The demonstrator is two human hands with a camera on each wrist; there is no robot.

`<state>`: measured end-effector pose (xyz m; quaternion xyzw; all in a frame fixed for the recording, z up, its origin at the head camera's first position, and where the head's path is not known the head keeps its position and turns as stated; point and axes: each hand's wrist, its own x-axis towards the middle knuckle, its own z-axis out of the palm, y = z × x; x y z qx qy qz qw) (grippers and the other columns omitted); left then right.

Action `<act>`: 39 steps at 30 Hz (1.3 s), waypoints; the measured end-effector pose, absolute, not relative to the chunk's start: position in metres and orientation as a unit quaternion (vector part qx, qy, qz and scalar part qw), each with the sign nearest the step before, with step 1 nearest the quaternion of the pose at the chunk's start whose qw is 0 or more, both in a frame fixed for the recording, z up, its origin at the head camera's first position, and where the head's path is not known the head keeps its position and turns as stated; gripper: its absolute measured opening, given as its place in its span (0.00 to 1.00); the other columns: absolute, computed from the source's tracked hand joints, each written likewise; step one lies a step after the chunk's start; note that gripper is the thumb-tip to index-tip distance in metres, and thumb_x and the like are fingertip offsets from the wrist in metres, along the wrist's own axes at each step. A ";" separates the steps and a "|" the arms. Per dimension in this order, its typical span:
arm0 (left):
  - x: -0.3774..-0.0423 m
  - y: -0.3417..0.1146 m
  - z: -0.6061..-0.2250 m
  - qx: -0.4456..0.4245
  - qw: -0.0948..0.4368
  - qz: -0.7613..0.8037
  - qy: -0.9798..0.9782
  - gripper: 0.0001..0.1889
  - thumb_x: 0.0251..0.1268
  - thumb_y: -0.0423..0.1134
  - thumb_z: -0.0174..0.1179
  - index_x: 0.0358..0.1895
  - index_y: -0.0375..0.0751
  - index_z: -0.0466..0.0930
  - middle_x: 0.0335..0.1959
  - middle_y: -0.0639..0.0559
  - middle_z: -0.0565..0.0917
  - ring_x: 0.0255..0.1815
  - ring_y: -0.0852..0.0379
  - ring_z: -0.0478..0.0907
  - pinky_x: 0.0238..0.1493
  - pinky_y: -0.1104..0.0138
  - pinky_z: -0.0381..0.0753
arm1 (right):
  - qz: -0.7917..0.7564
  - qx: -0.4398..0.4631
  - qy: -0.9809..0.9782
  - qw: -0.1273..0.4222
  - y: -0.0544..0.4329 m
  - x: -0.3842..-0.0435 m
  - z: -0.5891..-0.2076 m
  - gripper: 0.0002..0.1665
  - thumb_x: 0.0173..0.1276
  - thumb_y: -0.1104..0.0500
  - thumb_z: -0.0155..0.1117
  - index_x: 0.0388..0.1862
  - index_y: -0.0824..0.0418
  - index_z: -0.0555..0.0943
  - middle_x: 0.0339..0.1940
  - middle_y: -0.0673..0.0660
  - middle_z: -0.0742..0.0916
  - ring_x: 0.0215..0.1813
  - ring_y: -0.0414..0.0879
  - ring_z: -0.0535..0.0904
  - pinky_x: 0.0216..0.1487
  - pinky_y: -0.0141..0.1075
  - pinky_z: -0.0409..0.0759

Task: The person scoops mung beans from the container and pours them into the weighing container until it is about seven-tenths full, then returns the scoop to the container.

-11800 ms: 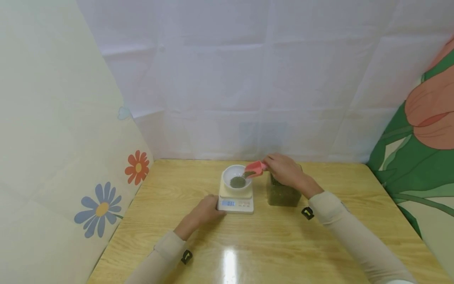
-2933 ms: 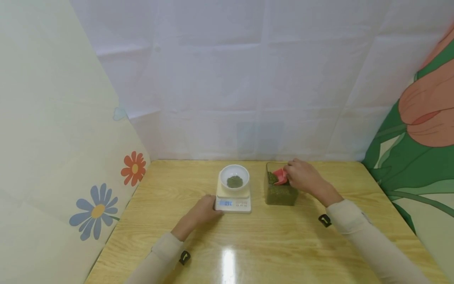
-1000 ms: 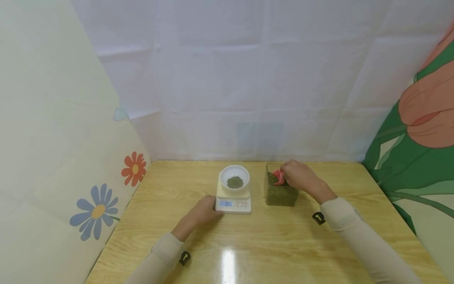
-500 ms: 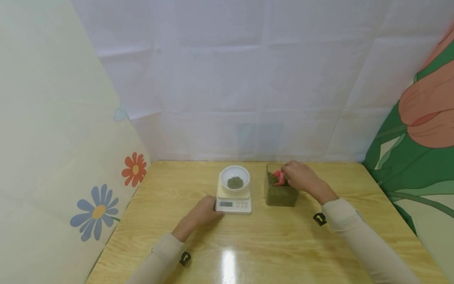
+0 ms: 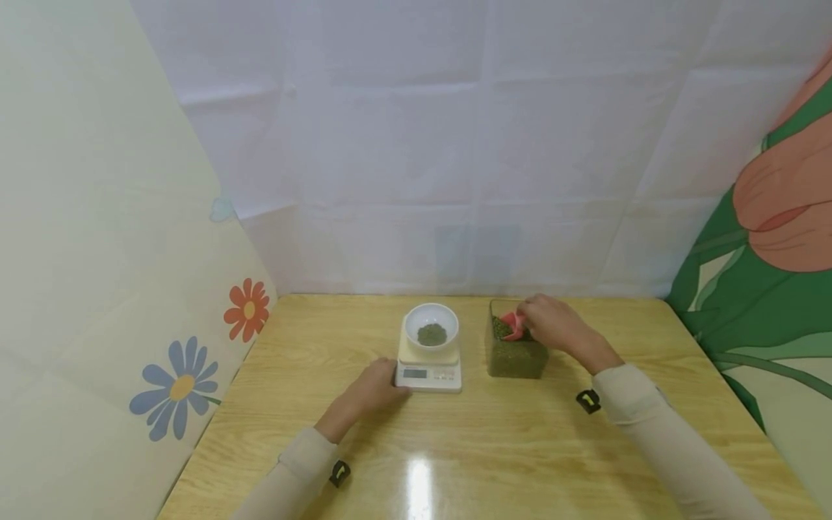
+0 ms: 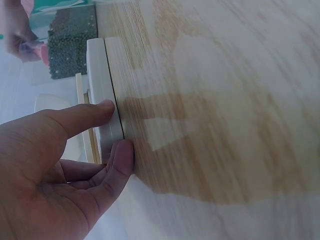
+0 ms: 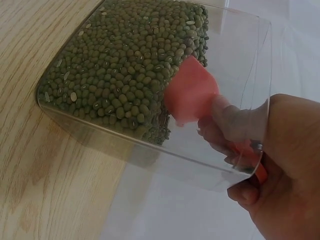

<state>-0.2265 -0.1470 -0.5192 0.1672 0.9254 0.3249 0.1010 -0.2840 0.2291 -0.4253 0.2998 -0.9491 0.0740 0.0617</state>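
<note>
My left hand (image 5: 373, 388) holds the left edge of a white kitchen scale (image 5: 447, 384). In the left wrist view the thumb lies on the scale (image 6: 102, 65), with fingertips against its side. A white bowl (image 5: 429, 315) stands on the scale, a small heap of mung beans (image 5: 432, 334) inside. Over the rim of a clear square container (image 5: 516, 361), my right hand (image 5: 552, 322) grips a pink scoop (image 5: 511, 326) by its handle. The right wrist view shows the scoop's blade (image 7: 191, 92) dipped against the container's mung beans (image 7: 115, 75); its front edge is hidden among them.
The wood-grain table (image 5: 507, 448) bears the scale and container side by side near its back edge. A white cloth (image 5: 390, 180) hangs behind. Flower-printed sheets flank both sides. Small black tags (image 5: 588, 401) appear near both cuffs.
Earlier the right hand tipped beans from the scoop above the bowl; now the scoop is in the container. The scale's lit digits have gone dark. The left hand stays at the scale.
</note>
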 end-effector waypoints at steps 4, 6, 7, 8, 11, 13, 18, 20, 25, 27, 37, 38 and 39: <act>-0.227 -0.147 -0.520 0.170 0.098 0.323 0.926 0.16 0.62 0.35 0.75 0.48 0.31 0.83 0.36 0.47 0.84 0.33 0.56 0.78 0.38 0.62 0.85 | 0.075 0.299 -0.950 0.059 0.230 -0.285 -0.426 0.05 0.69 0.71 0.67 0.40 0.67 0.88 0.40 0.63 0.91 0.45 0.60 0.87 0.49 0.53 0.88; -0.227 -0.148 -0.521 0.172 0.097 0.323 0.925 0.15 0.62 0.36 0.75 0.47 0.32 0.83 0.35 0.47 0.84 0.33 0.57 0.78 0.37 0.63 0.84 | 0.077 0.298 -0.950 0.057 0.230 -0.285 -0.425 0.05 0.70 0.71 0.67 0.40 0.66 0.88 0.40 0.62 0.91 0.45 0.59 0.87 0.47 0.52 0.88; -0.227 -0.148 -0.522 0.173 0.096 0.323 0.925 0.14 0.62 0.36 0.75 0.46 0.33 0.83 0.35 0.48 0.84 0.32 0.57 0.78 0.37 0.63 0.84 | 0.079 0.298 -0.950 0.057 0.230 -0.285 -0.426 0.05 0.70 0.71 0.67 0.40 0.66 0.88 0.40 0.62 0.91 0.44 0.59 0.87 0.47 0.52 0.88; -0.227 -0.148 -0.522 0.175 0.096 0.324 0.925 0.14 0.62 0.36 0.75 0.46 0.33 0.83 0.34 0.48 0.84 0.32 0.57 0.78 0.37 0.64 0.84 | 0.080 0.297 -0.950 0.055 0.230 -0.285 -0.426 0.04 0.71 0.70 0.67 0.40 0.66 0.88 0.39 0.62 0.90 0.44 0.59 0.87 0.46 0.52 0.88; -0.227 -0.148 -0.523 0.177 0.095 0.324 0.924 0.14 0.61 0.36 0.75 0.45 0.34 0.84 0.34 0.49 0.84 0.32 0.57 0.78 0.37 0.64 0.84 | 0.081 0.296 -0.950 0.053 0.230 -0.285 -0.427 0.05 0.72 0.70 0.67 0.41 0.66 0.88 0.40 0.62 0.91 0.45 0.59 0.87 0.47 0.52 0.88; -0.227 -0.148 -0.523 0.177 0.095 0.325 0.924 0.14 0.61 0.36 0.75 0.45 0.34 0.84 0.34 0.49 0.84 0.32 0.57 0.78 0.37 0.64 0.84 | 0.083 0.296 -0.950 0.054 0.231 -0.285 -0.427 0.05 0.72 0.70 0.66 0.41 0.67 0.88 0.40 0.62 0.91 0.45 0.59 0.87 0.48 0.52 0.88; -0.227 -0.147 -0.523 0.178 0.096 0.329 0.922 0.14 0.61 0.35 0.75 0.46 0.33 0.84 0.35 0.48 0.84 0.32 0.57 0.78 0.37 0.63 0.84 | 0.087 0.299 -0.949 0.054 0.232 -0.286 -0.428 0.06 0.71 0.71 0.65 0.42 0.68 0.88 0.41 0.64 0.91 0.46 0.61 0.87 0.50 0.53 0.88; -0.227 -0.147 -0.523 0.178 0.096 0.329 0.922 0.14 0.61 0.35 0.75 0.46 0.33 0.84 0.35 0.48 0.85 0.32 0.57 0.78 0.37 0.63 0.85 | 0.089 0.299 -0.949 0.052 0.233 -0.286 -0.428 0.07 0.71 0.72 0.64 0.44 0.69 0.88 0.42 0.64 0.91 0.47 0.61 0.87 0.51 0.54 0.88; -0.226 -0.147 -0.522 0.177 0.097 0.326 0.923 0.15 0.62 0.36 0.75 0.47 0.33 0.84 0.36 0.48 0.85 0.33 0.57 0.79 0.40 0.61 0.85 | 0.101 0.297 -0.949 0.045 0.235 -0.285 -0.427 0.09 0.70 0.72 0.64 0.46 0.71 0.87 0.43 0.65 0.91 0.48 0.63 0.87 0.53 0.56 0.87; -0.226 -0.147 -0.522 0.177 0.097 0.324 0.924 0.15 0.62 0.36 0.75 0.47 0.33 0.84 0.37 0.48 0.85 0.34 0.57 0.79 0.40 0.61 0.85 | 0.104 0.295 -0.949 0.041 0.236 -0.286 -0.426 0.09 0.71 0.72 0.64 0.46 0.71 0.87 0.43 0.66 0.91 0.48 0.63 0.87 0.54 0.56 0.87; -0.226 -0.148 -0.519 0.167 0.103 0.329 0.924 0.16 0.63 0.36 0.74 0.49 0.32 0.83 0.37 0.47 0.85 0.34 0.57 0.79 0.39 0.63 0.85 | 0.119 0.287 -0.951 0.019 0.240 -0.287 -0.424 0.09 0.74 0.68 0.66 0.49 0.71 0.87 0.44 0.65 0.91 0.48 0.62 0.87 0.53 0.56 0.87; -0.226 -0.148 -0.519 0.167 0.103 0.327 0.924 0.16 0.63 0.36 0.75 0.49 0.32 0.83 0.37 0.47 0.85 0.34 0.56 0.79 0.39 0.62 0.85 | 0.120 0.285 -0.951 0.017 0.240 -0.287 -0.424 0.09 0.75 0.68 0.66 0.49 0.71 0.87 0.44 0.65 0.91 0.48 0.62 0.87 0.53 0.56 0.87; -0.226 -0.148 -0.519 0.167 0.102 0.326 0.925 0.16 0.63 0.36 0.75 0.49 0.32 0.83 0.37 0.47 0.85 0.34 0.56 0.79 0.39 0.62 0.85 | 0.121 0.284 -0.951 0.016 0.240 -0.287 -0.424 0.09 0.75 0.67 0.66 0.49 0.71 0.87 0.44 0.65 0.91 0.48 0.62 0.87 0.53 0.56 0.87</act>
